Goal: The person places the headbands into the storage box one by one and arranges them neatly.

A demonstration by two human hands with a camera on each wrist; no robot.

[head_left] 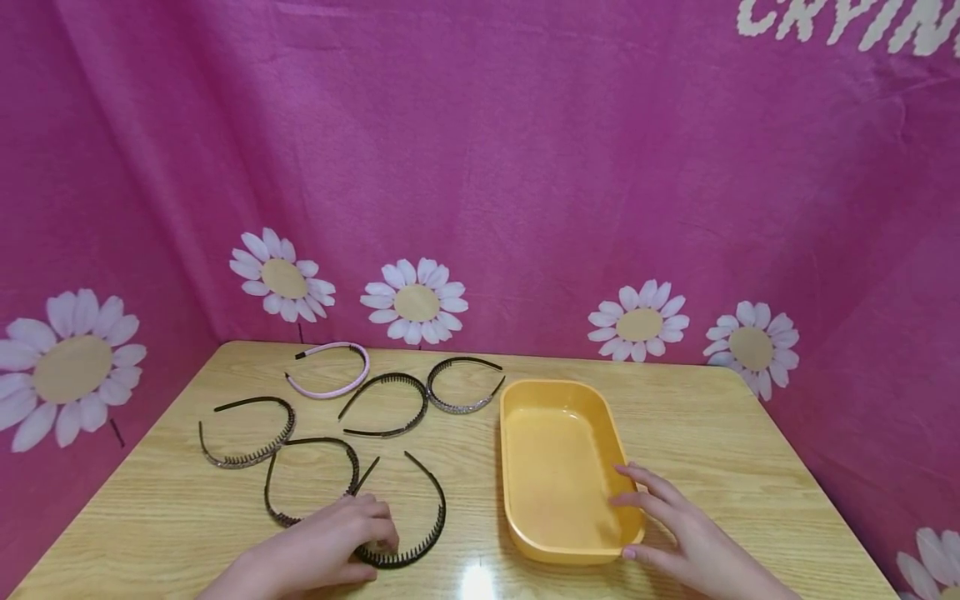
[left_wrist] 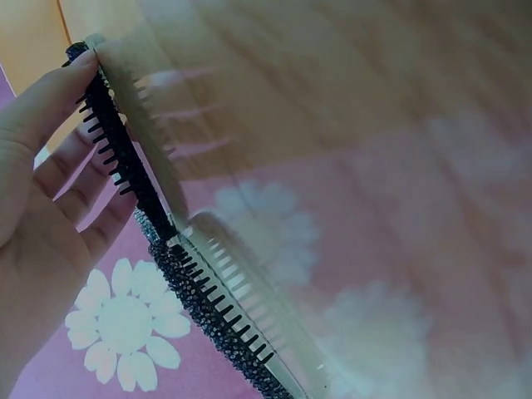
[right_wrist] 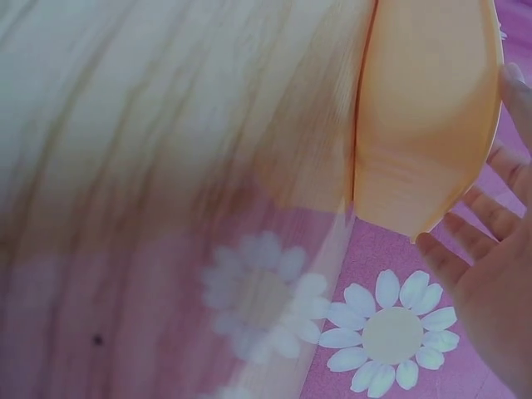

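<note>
The left grip (head_left: 326,542) pinches the nearest black toothed headband (head_left: 442,507), its arc extending rightward, while the right grip (head_left: 678,529), loosely spread, sits at the yellow bin's (head_left: 558,475) right rim.

The head view is bright and mostly crisp, with a white glare spot at bottom centre on the glossy, pale wood-grain tabletop (head_left: 720,450) and a soft shadow at lower right inside the rounded, rectangular yellow plastic tray (head_left: 555,467). Both wrist views look dimmer and hazier; there, the tabletop blurrily mirrors the magenta cloth backdrop with white daisies (head_left: 525,167).
</note>
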